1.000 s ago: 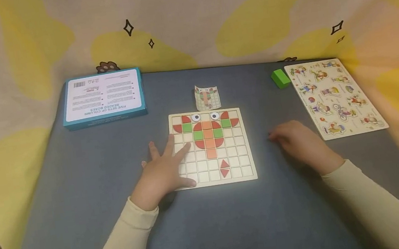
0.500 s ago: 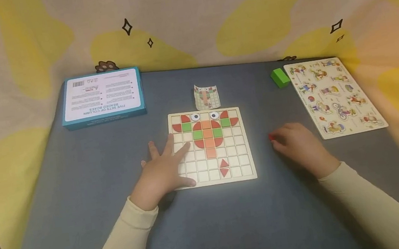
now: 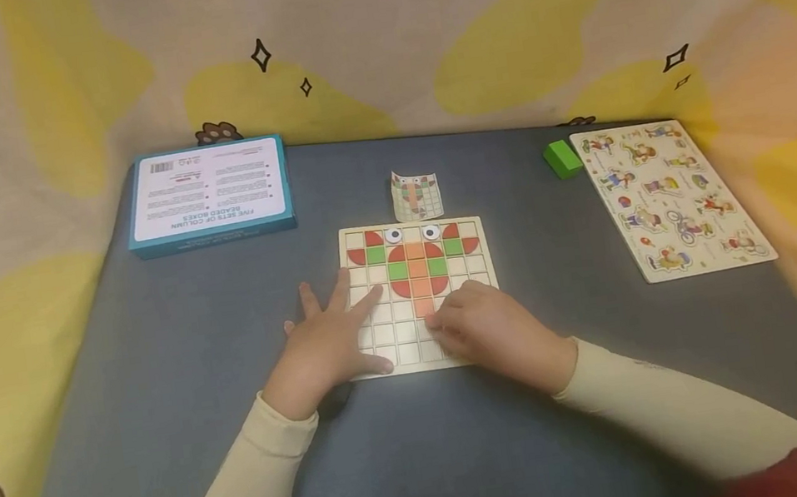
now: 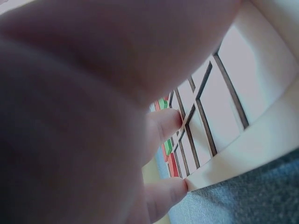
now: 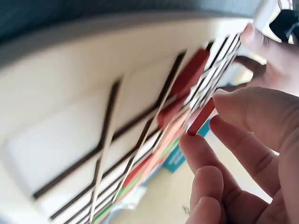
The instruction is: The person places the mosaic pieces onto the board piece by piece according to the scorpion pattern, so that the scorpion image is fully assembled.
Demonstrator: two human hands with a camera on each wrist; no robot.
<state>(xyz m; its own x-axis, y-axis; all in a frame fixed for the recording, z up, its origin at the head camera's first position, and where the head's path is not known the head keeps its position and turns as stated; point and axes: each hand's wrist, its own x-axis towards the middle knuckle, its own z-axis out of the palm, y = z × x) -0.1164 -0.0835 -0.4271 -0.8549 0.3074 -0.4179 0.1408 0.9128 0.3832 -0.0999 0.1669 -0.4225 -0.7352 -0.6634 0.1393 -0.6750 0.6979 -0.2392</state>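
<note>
A wooden grid board [image 3: 405, 331] lies on the blue-grey table, bearing a figure of red curved tiles [image 3: 400, 289], green squares [image 3: 397, 271], an orange column [image 3: 418, 267] and two round eye pieces [image 3: 431, 232]. My left hand [image 3: 323, 340] rests spread over the board's left edge. Above the lower middle of the grid, my right hand [image 3: 496, 332] pinches a small red tile [image 5: 202, 117] between thumb and finger, seen edge-on in the right wrist view. Red triangles [image 5: 190, 74] on the board show there too; in the head view my right hand covers them.
A small paper card [image 3: 416, 196] with a matching picture stands behind the board. A blue-edged box [image 3: 209, 191] sits at the back left. At the right are a green block [image 3: 563, 159] and a picture puzzle board [image 3: 675, 199]. Patterned cloth [image 3: 356, 44] hangs behind.
My right hand has moved left from the table onto the board, carrying the red tile and covering the two red triangles. My left hand has stayed in place.
</note>
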